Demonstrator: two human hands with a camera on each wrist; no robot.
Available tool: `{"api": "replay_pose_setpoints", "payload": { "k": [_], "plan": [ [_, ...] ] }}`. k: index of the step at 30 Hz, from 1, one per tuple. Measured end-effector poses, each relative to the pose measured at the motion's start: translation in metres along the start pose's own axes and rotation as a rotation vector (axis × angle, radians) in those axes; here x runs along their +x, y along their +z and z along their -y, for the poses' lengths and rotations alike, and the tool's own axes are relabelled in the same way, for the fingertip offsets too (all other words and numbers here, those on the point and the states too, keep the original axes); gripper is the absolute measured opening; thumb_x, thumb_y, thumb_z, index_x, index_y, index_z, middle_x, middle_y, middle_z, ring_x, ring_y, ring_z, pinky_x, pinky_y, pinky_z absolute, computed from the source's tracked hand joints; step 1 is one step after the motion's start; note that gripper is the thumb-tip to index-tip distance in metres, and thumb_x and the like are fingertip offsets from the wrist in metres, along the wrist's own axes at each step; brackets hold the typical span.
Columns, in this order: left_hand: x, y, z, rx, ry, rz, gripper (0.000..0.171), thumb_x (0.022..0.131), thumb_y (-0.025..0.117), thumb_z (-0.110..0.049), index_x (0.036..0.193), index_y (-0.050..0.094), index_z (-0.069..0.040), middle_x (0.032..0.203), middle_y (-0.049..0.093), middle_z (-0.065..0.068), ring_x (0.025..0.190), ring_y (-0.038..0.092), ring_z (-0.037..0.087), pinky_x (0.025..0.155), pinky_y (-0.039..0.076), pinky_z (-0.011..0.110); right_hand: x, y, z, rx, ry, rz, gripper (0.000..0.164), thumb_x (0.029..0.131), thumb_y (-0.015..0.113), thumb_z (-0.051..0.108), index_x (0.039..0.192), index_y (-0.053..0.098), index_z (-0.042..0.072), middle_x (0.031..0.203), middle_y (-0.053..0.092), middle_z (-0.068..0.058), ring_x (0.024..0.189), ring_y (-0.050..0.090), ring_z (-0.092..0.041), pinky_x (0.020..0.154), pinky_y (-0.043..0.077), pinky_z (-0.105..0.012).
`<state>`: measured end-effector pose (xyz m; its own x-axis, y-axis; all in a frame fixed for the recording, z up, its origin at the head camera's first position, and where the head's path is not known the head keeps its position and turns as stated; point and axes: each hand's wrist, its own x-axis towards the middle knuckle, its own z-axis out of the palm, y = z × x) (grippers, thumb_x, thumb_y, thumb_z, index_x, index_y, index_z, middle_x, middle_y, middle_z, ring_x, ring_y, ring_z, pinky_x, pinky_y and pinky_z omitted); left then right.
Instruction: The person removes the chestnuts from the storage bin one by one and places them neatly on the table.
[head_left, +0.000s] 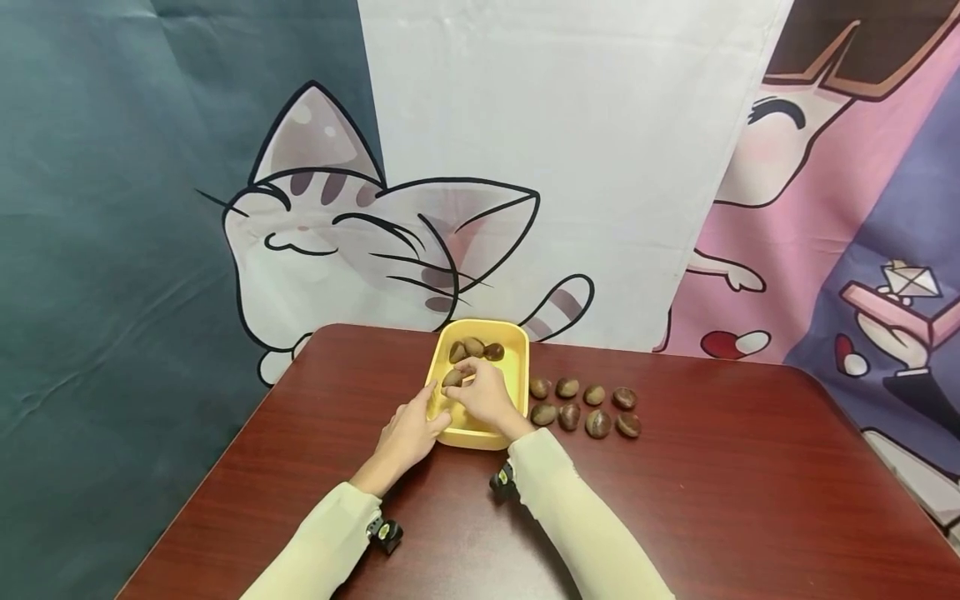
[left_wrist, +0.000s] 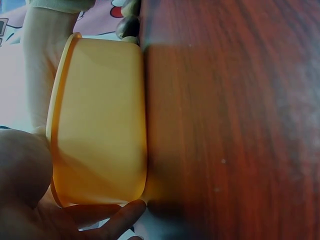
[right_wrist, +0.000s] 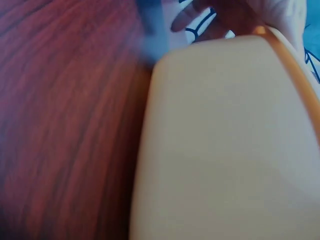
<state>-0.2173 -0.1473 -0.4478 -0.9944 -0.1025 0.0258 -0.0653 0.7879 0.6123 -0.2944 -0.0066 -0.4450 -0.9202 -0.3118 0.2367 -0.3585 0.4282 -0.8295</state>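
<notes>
A yellow plastic tub (head_left: 517, 333) stands on the table, with several chestnuts (head_left: 473, 347) lying at its far end. My right hand (head_left: 486, 393) reaches down into the tub and pinches one chestnut (head_left: 453, 378) between thumb and fingers, near the left wall. My left hand (head_left: 407, 431) grips the tub's left side, thumb over the rim and fingers outside. In the left wrist view, those fingers (left_wrist: 122, 220) wrap the corner of the tub wall (left_wrist: 100, 120). The tub's outer wall (right_wrist: 225, 140) fills most of the right wrist view, hiding my right fingers.
Just right of the tub, several more chestnuts (head_left: 597, 423) lie in two rows on the dark red wooden table (head_left: 720, 500). A cartoon-printed cloth (head_left: 570, 125) hangs behind the table's far edge.
</notes>
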Motion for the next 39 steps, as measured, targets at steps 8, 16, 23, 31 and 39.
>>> {"api": "replay_pose_setpoints", "payload": {
  "k": [8, 16, 23, 31, 39],
  "plan": [
    [0.001, 0.000, -0.001, 0.004, -0.012, 0.013, 0.070, 0.087, 0.058, -0.033, 0.153, 0.040, -0.015, 0.138, 0.058, 0.015, 0.111, 0.062, 0.037, 0.078, 0.047, 0.058, -0.008, -0.020, 0.002, -0.009, -0.017, -0.003, 0.041, 0.079, 0.081, 0.016, 0.113, 0.067, -0.001, 0.103, 0.068, -0.012, 0.083, 0.068, -0.021, 0.073, 0.054, -0.031],
    [0.000, 0.001, -0.001, -0.014, -0.011, 0.019, 0.069, 0.089, 0.057, -0.036, 0.153, 0.040, -0.017, 0.138, 0.058, 0.016, 0.112, 0.061, 0.038, 0.079, 0.048, 0.058, -0.021, -0.046, 0.005, -0.042, -0.031, -0.020, 0.042, 0.077, 0.083, 0.017, 0.112, 0.069, -0.001, 0.101, 0.070, -0.011, 0.080, 0.069, -0.019, 0.067, 0.055, -0.029],
    [0.000, 0.001, 0.000, -0.011, -0.007, 0.007, 0.068, 0.090, 0.056, -0.037, 0.153, 0.040, -0.018, 0.138, 0.058, 0.015, 0.109, 0.062, 0.036, 0.077, 0.048, 0.056, -0.035, -0.076, 0.006, -0.061, -0.003, -0.057, 0.038, 0.077, 0.084, 0.018, 0.109, 0.070, 0.003, 0.101, 0.071, -0.008, 0.084, 0.070, -0.017, 0.065, 0.055, -0.030],
    [0.000, 0.001, 0.001, -0.013, -0.010, 0.013, 0.068, 0.091, 0.055, -0.036, 0.154, 0.039, -0.019, 0.139, 0.057, 0.015, 0.102, 0.063, 0.033, 0.074, 0.047, 0.053, -0.052, -0.107, -0.002, -0.102, 0.008, -0.073, 0.036, 0.078, 0.083, 0.019, 0.108, 0.069, 0.005, 0.095, 0.071, -0.006, 0.083, 0.067, -0.016, 0.069, 0.053, -0.032],
    [0.000, 0.000, 0.001, -0.018, -0.014, 0.024, 0.068, 0.091, 0.053, -0.036, 0.154, 0.038, -0.020, 0.139, 0.057, 0.015, 0.094, 0.063, 0.030, 0.070, 0.046, 0.049, -0.065, -0.129, -0.018, -0.126, 0.000, -0.079, 0.033, 0.076, 0.084, 0.017, 0.101, 0.067, 0.006, 0.093, 0.072, -0.005, 0.084, 0.069, -0.018, 0.073, 0.054, -0.032]
  ]
}}
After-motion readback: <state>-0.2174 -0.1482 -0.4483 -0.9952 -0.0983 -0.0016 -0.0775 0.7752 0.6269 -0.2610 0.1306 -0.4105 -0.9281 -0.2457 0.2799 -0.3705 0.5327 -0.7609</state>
